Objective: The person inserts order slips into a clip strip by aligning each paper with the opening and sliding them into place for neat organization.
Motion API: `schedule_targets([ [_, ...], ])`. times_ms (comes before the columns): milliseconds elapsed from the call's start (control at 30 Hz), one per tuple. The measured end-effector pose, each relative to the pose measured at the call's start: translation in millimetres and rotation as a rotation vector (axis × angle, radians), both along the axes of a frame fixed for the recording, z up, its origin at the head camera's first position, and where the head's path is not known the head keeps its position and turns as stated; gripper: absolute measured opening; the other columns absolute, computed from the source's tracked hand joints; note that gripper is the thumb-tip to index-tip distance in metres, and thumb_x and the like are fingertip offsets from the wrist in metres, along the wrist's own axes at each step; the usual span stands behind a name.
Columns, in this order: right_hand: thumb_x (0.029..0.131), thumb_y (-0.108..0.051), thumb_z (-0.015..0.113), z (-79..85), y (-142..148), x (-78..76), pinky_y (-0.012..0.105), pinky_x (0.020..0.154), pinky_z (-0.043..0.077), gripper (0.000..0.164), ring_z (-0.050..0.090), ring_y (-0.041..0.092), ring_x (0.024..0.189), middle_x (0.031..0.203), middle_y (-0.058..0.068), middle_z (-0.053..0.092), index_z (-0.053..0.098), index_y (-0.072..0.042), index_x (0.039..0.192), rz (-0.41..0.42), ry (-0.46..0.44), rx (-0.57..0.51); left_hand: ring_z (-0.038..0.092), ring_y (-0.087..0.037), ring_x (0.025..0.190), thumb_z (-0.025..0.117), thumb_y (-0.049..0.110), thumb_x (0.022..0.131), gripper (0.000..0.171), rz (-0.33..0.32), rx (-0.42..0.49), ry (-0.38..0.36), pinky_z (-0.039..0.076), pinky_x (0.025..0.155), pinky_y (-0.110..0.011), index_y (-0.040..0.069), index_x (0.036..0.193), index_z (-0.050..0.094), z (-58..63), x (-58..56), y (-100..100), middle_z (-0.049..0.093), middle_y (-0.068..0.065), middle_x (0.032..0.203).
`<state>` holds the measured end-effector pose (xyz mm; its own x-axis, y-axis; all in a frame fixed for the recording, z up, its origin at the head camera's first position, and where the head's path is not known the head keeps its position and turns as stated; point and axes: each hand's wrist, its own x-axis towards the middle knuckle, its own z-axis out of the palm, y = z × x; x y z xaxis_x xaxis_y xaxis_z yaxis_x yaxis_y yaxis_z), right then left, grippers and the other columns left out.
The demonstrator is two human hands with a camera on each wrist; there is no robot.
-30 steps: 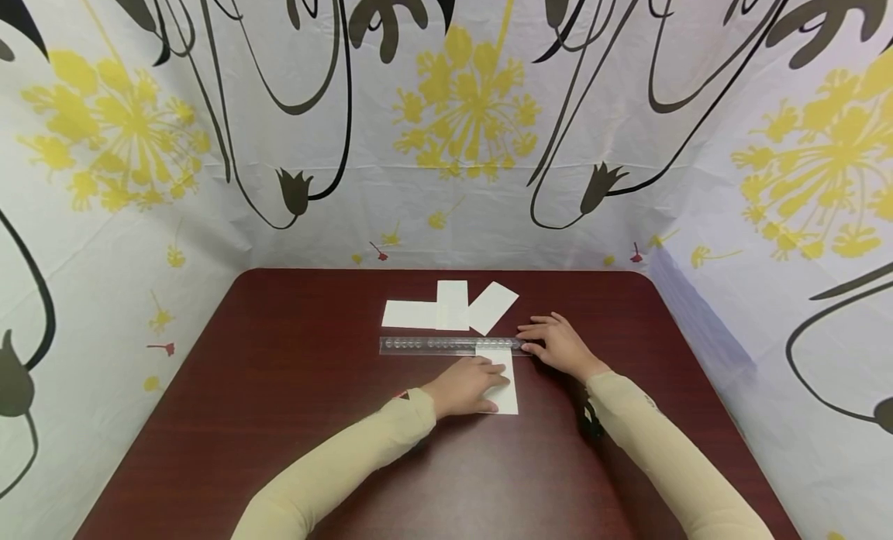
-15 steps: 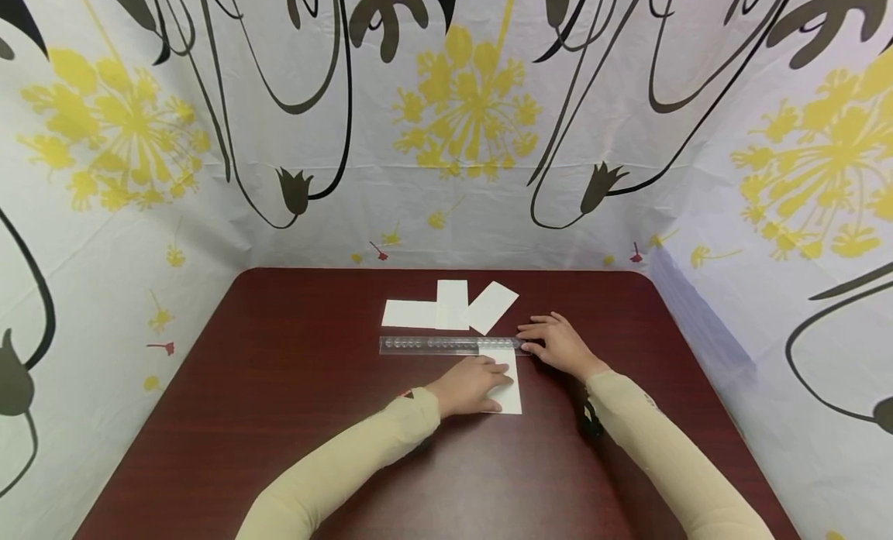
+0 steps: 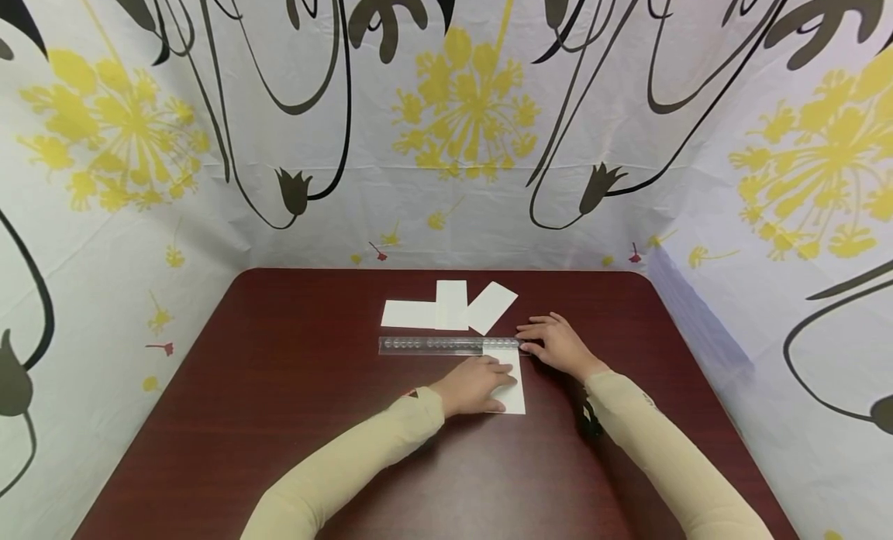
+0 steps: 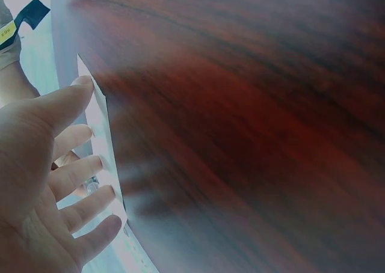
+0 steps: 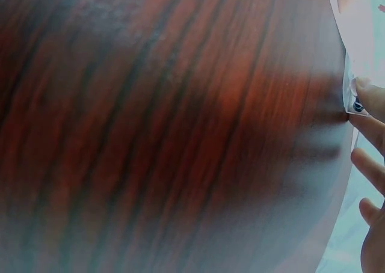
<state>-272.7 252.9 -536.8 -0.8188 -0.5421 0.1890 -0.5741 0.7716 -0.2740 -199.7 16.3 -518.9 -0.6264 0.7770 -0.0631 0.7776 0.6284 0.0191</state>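
In the head view my left hand lies with extended fingers on a white paper card, pressing it flat. The card's top end meets a clear plastic ruler with a row of round cut-outs, lying crosswise on the table. My right hand holds the ruler's right end between thumb and index finger. Its other fingers reach over the tabletop beyond. In the left wrist view the left hand spreads its fingers along the card. The right wrist view shows the right thumb at the ruler's corner.
Behind the ruler lie three more white cards: one crosswise, one upright and one tilted. They sit on a dark red wood-grain table. A patterned cloth hangs around its back and sides.
My left hand has slid the card a little to the right along the ruler's lower edge. The right hand, the ruler and the three back cards have stayed in place.
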Motion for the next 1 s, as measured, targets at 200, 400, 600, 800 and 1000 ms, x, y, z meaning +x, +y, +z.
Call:
schedule_targets([
  [200,0.092,-0.023,0.070,0.6,0,-0.2,0.064,0.117,0.026,0.028,0.055,0.034,0.131,0.129,0.006,0.069,0.074,-0.015,0.118,-0.010,-0.023,-0.001,0.050,-0.018,0.138,0.064,0.051,0.091,0.053,-0.009,-0.005,0.007,0.042,0.114,-0.035,0.029,0.138,0.057,-0.5,-1.5,2,0.051,0.006,0.150],
  [400,0.093,-0.024,0.070,-1.4,1,-1.0,0.063,0.117,0.026,0.027,0.055,0.033,0.131,0.129,0.005,0.069,0.074,-0.016,0.118,-0.004,-0.023,-0.006,0.050,-0.018,0.138,0.063,0.052,0.091,0.053,-0.016,-0.015,0.011,0.041,0.114,-0.034,0.030,0.139,0.057,-1.9,-2.3,5,0.051,0.006,0.151],
  [600,0.091,-0.022,0.071,-2.9,1,-1.7,0.065,0.114,0.028,0.027,0.057,0.034,0.128,0.126,0.006,0.071,0.075,-0.014,0.116,0.009,0.018,-0.005,0.049,-0.018,0.138,0.063,0.052,0.092,0.053,-0.020,-0.014,0.010,0.041,0.115,-0.034,0.029,0.139,0.057,-2.1,-3.4,8,0.051,0.006,0.151],
  [800,0.091,-0.022,0.071,-2.2,1,-1.5,0.065,0.115,0.028,0.028,0.057,0.034,0.128,0.127,0.006,0.071,0.075,-0.014,0.117,0.010,0.016,-0.003,0.050,-0.018,0.138,0.062,0.052,0.092,0.052,-0.028,-0.015,0.019,0.041,0.114,-0.034,0.029,0.139,0.057,-3.5,-4.3,10,0.051,0.006,0.151],
  [1000,0.091,-0.023,0.071,-1.4,1,-1.0,0.065,0.115,0.028,0.028,0.057,0.034,0.129,0.127,0.005,0.070,0.074,-0.015,0.117,0.008,0.007,-0.003,0.050,-0.018,0.138,0.063,0.053,0.092,0.053,-0.029,-0.012,0.021,0.042,0.114,-0.034,0.029,0.138,0.058,-4.8,-4.6,12,0.051,0.006,0.150],
])
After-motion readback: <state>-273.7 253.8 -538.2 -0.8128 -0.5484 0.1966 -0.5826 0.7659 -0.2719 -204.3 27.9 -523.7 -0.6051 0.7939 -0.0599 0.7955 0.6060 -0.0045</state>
